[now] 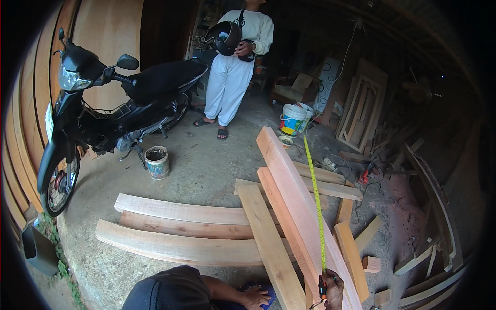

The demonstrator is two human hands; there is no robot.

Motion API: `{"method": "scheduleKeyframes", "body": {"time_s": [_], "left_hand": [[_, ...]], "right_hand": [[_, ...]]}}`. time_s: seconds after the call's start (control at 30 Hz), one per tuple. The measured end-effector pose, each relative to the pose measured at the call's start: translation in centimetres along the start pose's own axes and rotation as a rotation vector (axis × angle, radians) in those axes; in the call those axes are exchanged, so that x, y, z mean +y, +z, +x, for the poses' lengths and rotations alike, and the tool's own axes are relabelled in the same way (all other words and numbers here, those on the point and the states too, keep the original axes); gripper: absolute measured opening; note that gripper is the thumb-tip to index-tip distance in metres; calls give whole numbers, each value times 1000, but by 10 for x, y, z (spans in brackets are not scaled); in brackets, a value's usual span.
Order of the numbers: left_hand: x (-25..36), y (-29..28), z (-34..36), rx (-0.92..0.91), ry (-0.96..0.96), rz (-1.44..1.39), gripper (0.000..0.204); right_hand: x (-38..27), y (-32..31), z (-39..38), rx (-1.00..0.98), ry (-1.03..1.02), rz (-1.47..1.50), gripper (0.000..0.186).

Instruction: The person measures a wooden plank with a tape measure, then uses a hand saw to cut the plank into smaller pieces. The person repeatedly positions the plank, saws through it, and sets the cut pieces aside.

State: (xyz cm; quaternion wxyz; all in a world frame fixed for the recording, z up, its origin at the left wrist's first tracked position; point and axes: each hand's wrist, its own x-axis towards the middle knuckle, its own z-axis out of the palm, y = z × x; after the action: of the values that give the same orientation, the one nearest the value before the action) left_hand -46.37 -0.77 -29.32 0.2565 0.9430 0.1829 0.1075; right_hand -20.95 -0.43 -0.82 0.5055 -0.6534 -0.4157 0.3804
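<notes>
My right hand (334,290) comes in at the lower edge, closed round a tape measure (322,287) with a dark and orange case. From it the yellow blade (318,212) runs out away from me along a long pinkish timber beam (294,188). The blade's far end reaches up beside the beam's far end; whether it touches the wood I cannot tell. Beneath and left of this beam lies a second reddish beam (287,217). A paler plank (268,243) slants beside them. My left hand is out of view.
A person in a dark cap (165,292) is close at lower left, their hand (257,297) near the pale plank. Beams (181,240) lie across the floor. Another person (230,77) holds a helmet beside a motorbike (119,103). Buckets (157,164) and wood offcuts (371,264) stand around.
</notes>
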Motion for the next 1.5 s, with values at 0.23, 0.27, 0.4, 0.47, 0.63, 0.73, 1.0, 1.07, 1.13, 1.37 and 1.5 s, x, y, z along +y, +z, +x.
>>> {"method": "scheduleKeyframes", "body": {"time_s": [0.23, 0.27, 0.4, 0.47, 0.63, 0.73, 1.0, 1.07, 1.13, 1.37, 1.5], "left_hand": [[-2, -14, 2, -92, -52, 43, 35], [-1, -19, 3, -198, -80, 50, 43], [2, -32, 5, -264, -102, -5, 41], [1, -33, 6, -217, -98, -24, 39], [-2, -25, 3, -183, -97, -38, 34], [-2, -27, 3, -130, -91, -71, 31], [-1, -36, 7, -208, -151, -111, 31], [-1, -33, 4, 27, -64, -77, 25], [-3, -31, 3, 159, -22, -69, 23], [-4, -33, 9, -218, -148, -111, 31], [-2, -34, 7, 153, -38, -10, 15]], "right_hand": [[-41, 16, 52, 2, 116, -31, 34], [-46, 18, 58, 0, 105, -47, 35], [-61, 28, 80, -27, 135, -89, 36], [-64, 36, 92, -20, 155, -116, 36], [-69, 63, 131, -71, 156, -128, 32], [-76, 80, 155, -127, 136, -191, 33], [-91, 100, 191, -147, 186, -279, 28], [-90, 100, 197, -152, 194, -282, 28], [-87, 99, 202, -159, 171, -301, 27], [-71, 94, 213, -127, 121, -316, 28], [-63, 91, 211, -122, 41, -412, 36]]}}
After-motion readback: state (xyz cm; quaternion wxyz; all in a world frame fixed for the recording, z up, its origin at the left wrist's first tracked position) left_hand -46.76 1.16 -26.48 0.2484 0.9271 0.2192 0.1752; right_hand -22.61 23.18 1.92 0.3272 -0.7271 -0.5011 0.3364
